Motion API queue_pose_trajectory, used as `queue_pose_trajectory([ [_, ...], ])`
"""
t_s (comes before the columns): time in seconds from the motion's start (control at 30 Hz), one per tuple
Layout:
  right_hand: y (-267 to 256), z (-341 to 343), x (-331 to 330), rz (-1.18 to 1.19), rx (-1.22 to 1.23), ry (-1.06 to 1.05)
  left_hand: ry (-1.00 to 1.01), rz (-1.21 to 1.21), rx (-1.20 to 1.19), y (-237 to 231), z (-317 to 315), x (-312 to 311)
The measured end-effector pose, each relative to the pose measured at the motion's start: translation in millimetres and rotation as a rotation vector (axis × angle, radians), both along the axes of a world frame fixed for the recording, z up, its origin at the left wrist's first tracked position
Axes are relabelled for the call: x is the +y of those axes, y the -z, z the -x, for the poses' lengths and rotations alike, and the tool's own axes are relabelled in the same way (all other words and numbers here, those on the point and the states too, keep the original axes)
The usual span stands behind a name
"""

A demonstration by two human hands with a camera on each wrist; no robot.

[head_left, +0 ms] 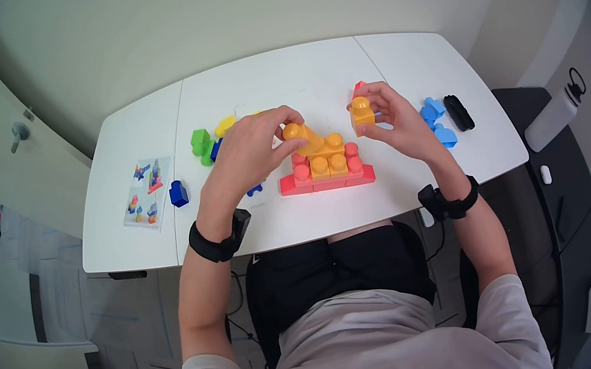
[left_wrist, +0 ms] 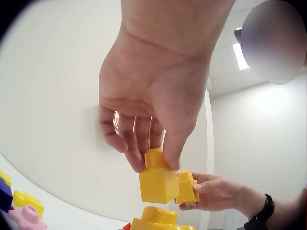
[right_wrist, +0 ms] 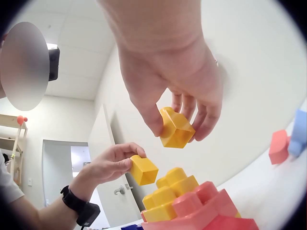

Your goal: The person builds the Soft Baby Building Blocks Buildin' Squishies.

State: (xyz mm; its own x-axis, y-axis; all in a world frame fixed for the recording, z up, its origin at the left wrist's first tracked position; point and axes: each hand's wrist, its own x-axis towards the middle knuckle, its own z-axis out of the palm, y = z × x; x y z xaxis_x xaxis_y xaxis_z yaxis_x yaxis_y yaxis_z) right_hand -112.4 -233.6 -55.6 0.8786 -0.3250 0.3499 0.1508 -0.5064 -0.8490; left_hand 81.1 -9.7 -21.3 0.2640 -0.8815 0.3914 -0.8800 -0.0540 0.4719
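My left hand [head_left: 248,149] pinches a yellow one-stud toy block [left_wrist: 158,184] between thumb and fingers, close above the left side of a stacked structure. That structure has a red base [head_left: 327,180] with sloped ends and red studs, topped by yellow blocks [head_left: 329,166] in the middle. To the right and a little higher, my right hand [head_left: 401,123] grips another yellow one-stud block [right_wrist: 176,128] by its stud end, its hollow underside facing the right wrist camera. Both held blocks are apart from the stack in the wrist views.
On the left lie green blocks [head_left: 200,141], a dark blue block [head_left: 178,193], a yellow block [head_left: 225,125] and a picture sheet [head_left: 147,194]. Light blue blocks [head_left: 444,135] and a black case [head_left: 459,113] lie to the right. A white bottle [head_left: 552,119] stands beyond the table's right edge.
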Motion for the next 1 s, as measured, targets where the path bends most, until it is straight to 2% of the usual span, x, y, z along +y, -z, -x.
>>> queue_pose_trajectory([
  [1.0,8,-3,-1,0.103,0.164,-0.048,-0.03,-0.125,-0.074,3,-8,0],
])
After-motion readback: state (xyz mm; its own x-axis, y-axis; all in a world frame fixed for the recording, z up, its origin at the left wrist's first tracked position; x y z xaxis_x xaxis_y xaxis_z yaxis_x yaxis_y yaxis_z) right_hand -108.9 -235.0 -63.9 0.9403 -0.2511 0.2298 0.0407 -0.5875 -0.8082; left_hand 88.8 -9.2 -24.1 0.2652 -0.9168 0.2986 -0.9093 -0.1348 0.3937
